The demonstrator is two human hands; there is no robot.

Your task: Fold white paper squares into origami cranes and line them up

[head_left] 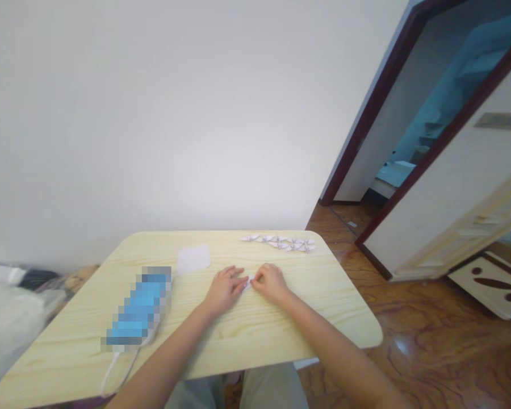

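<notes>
Between my two hands, low over the table, is a small piece of white paper [247,284], mostly covered by my fingers. My left hand [226,288] pinches its left side with thumb and forefinger, the other fingers stretched forward. On its right side, my right hand [270,282] grips the paper with curled fingers. Beyond my hands, near the table's back edge, lie several small folded white paper pieces [281,244] in two rough rows. A flat stack or sheet of white paper [193,259] rests to the left of my left hand.
A pixelated blue-screened device [138,309] with a white cable [107,378] lies on the left of the pale wooden table [238,346]. A white wall [221,125] stands behind the table. To the right are a brown floor [421,335] and a dark-framed doorway [377,96].
</notes>
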